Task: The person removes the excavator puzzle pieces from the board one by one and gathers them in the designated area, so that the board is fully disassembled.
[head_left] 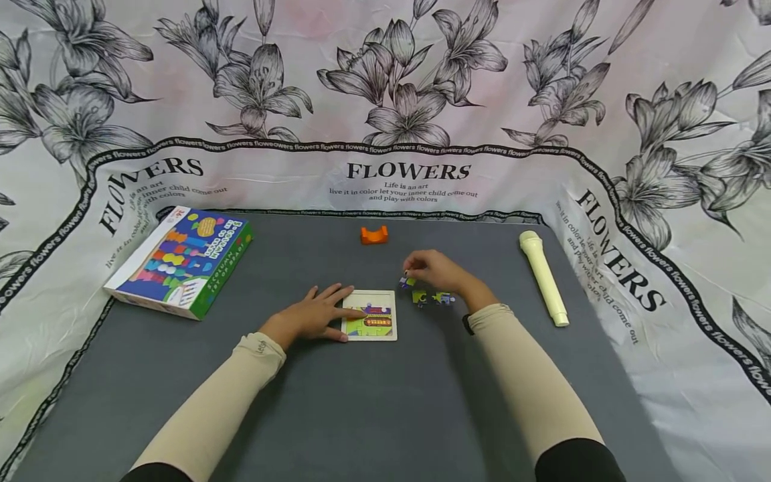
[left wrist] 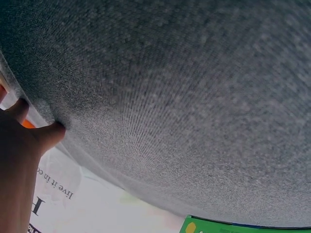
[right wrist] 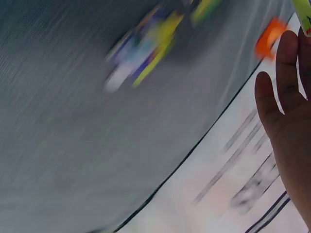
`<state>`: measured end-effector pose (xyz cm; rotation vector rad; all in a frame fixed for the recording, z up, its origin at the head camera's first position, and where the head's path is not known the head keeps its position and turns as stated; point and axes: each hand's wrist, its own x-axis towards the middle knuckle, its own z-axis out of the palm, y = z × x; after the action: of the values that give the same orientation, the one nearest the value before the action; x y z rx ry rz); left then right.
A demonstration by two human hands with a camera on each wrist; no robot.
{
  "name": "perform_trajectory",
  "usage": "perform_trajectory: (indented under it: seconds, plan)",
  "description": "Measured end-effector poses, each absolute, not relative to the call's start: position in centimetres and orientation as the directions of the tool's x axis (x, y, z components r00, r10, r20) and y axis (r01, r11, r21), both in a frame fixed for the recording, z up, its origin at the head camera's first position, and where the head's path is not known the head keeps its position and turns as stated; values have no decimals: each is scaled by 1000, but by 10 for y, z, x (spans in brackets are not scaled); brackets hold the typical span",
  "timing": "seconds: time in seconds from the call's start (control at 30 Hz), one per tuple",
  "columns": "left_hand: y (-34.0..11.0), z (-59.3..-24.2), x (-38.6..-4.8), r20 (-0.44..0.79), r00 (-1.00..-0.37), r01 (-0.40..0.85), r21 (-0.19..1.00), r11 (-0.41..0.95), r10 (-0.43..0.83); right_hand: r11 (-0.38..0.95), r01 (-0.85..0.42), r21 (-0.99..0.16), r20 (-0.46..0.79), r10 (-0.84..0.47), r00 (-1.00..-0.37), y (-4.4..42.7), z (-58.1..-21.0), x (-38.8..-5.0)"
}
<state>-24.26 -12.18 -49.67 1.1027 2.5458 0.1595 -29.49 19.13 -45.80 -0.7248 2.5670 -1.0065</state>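
Note:
A small jigsaw puzzle in a cream frame (head_left: 395,318) lies on the grey table, part of its purple, yellow and green picture showing. My left hand (head_left: 308,315) rests on the frame's left side with fingers spread, one finger reaching over the picture. Just right of the frame, my right hand (head_left: 442,273) pinches a puzzle piece (head_left: 406,282) by its fingertips. That yellow-green piece (right wrist: 304,14) also shows at the edge of the right wrist view. Below the right hand lie loose puzzle pieces (head_left: 444,298), blurred in the right wrist view.
Behind the frame sits an orange block (head_left: 374,235) with a curved top. A colourful game box (head_left: 187,258) lies at the table's left. Toward the right edge there is a pale yellow stick-like object (head_left: 545,281). Flower-printed cloth (head_left: 409,181) borders the grey surface.

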Motion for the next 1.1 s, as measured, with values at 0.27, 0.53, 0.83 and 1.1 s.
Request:
perform_trajectory:
  seconds: [0.27,0.53,0.83,1.1]
  plan:
    - [-135,-495,-238,-265,-640,670,269,692,722,700,-251,-668,-106,-425,-899,266,-472,-284]
    - [-126,-494,-239,-254,-621,678,300,671,741,743,-239,-625,-137,-406,-904,297,-485,-269]
    - [-133,-494,-237,-255,-641,664,290,690,724,702,-313,-639,-94,-476,-875,299,-502,-279]
    - [-125,-495,-240,-255,-627,680,282,677,736,723,-239,-648,-94,-386,-918,291,-489,-270]
